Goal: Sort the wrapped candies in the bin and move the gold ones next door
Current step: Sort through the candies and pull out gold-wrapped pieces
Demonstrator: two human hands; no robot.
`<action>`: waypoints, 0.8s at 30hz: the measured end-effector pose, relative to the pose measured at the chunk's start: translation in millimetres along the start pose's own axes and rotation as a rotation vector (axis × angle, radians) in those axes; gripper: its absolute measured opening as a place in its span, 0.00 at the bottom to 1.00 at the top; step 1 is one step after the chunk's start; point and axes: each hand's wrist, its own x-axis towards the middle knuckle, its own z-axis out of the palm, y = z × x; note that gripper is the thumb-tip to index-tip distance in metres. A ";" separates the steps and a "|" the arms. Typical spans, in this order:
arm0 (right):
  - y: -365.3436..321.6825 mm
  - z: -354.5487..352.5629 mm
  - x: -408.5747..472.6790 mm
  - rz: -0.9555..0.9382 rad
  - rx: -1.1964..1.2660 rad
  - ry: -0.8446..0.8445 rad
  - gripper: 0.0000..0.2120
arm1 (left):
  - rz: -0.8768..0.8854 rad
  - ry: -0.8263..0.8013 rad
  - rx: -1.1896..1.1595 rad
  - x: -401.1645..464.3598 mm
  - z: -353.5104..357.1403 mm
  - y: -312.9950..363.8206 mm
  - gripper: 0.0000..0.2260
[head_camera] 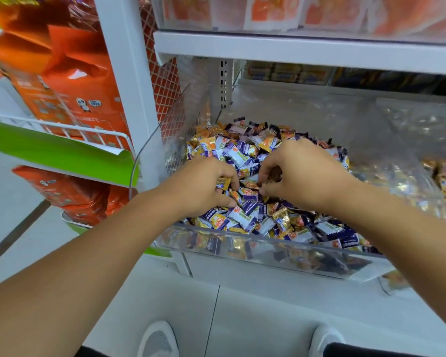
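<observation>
Both hands work in the clear bin [268,243], which is heaped with mixed purple, white and gold candies [245,150]. The left hand [203,186] has its fingers curled, pinching a gold candy [223,182] at the pile's centre. The right hand [301,173] has fingers bent down into the wrappers; whether it holds anything appears uncertain, as the fingertips are hidden. The neighbouring bin [443,181], at three o'clock, already holds gold pieces. Recommended practice: gather several gold pieces per hand, lift clear of the divider, and avoid dragging purple wrappers across.
</observation>
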 end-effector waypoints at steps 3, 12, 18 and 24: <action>-1.5 -6.4 0.4 0.078 0.301 0.089 0.05 | 0.027 0.012 0.057 3.5 1.8 -3.2 0.08; 7.9 -40.1 -10.9 0.548 1.731 -0.177 0.07 | -0.229 0.083 -0.687 -7.4 -18.2 14.2 0.13; -1.6 -22.0 -19.0 0.159 0.020 -0.393 0.26 | -0.354 0.039 -0.796 -8.3 -16.3 19.5 0.09; -12.2 0.1 -18.6 0.128 -0.205 -0.317 0.18 | -0.296 0.255 -0.667 -1.4 -14.4 14.0 0.06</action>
